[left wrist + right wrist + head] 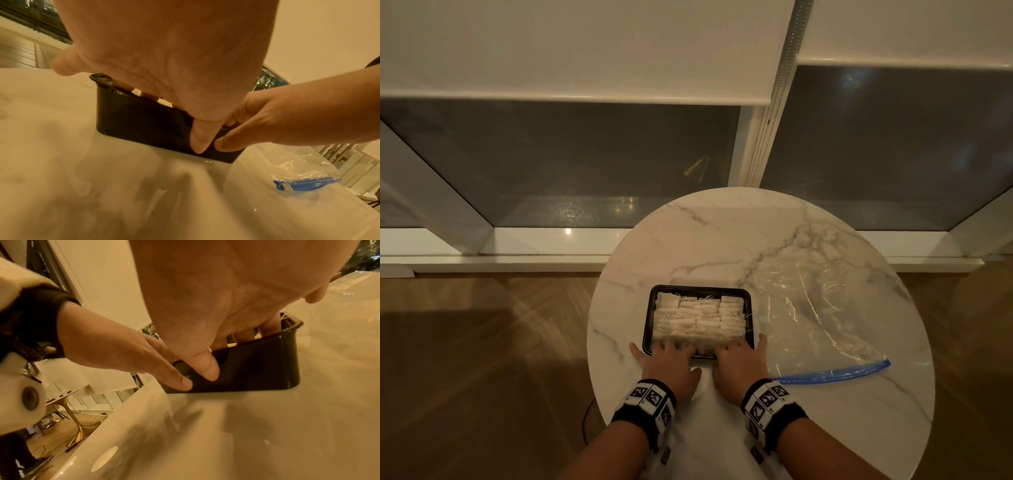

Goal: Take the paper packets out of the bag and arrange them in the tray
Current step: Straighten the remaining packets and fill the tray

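A black tray (700,290) stands mid-table, packed with rows of white paper packets (698,317). Both hands are at its near edge. My left hand (681,356) lays its fingers over the rim onto the nearest packets. Its thumb (198,146) touches the tray's outer wall (144,120). My right hand (727,358) does the same beside it: fingers (267,326) inside the tray, thumb (207,369) on the wall (257,366). The clear zip bag (818,315) with a blue seal (832,371) lies flat to the right; I see no packets in it.
The round marble table (722,240) has bare surface behind and left of the tray. Its edge curves close on the left. Beyond it are wooden floor (482,342) and a dark window wall (585,164).
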Motion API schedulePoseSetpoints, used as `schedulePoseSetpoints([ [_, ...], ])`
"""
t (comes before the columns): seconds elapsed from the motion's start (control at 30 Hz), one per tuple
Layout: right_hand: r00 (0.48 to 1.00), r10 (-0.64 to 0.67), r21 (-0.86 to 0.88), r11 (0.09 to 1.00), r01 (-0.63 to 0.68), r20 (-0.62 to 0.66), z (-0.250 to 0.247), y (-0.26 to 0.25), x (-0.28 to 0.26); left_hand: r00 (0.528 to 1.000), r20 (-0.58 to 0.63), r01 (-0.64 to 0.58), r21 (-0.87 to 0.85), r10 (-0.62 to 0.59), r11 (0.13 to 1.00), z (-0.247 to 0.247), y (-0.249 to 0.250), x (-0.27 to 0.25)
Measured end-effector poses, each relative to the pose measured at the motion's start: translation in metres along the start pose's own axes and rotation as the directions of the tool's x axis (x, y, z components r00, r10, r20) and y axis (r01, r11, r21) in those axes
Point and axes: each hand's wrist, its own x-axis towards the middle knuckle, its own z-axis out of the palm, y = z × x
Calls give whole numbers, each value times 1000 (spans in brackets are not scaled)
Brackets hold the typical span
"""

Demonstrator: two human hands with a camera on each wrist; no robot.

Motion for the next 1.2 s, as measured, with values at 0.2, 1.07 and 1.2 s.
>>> schedulePoseSetpoints([
  [0.2, 1000, 9, 31, 999, -9, 17, -1, -1, -1, 1000, 1, -9, -1, 9, 1000, -2, -2, -1],
  [1.07, 914, 406, 777, 567, -274, 26, 14, 50, 6, 930, -48, 178, -810, -365, 559, -12, -55, 26],
  [1.2, 903, 412, 777, 528, -343, 119, 16, 49, 17, 928, -4, 230, -781, -372, 581, -6, -54, 36],
])
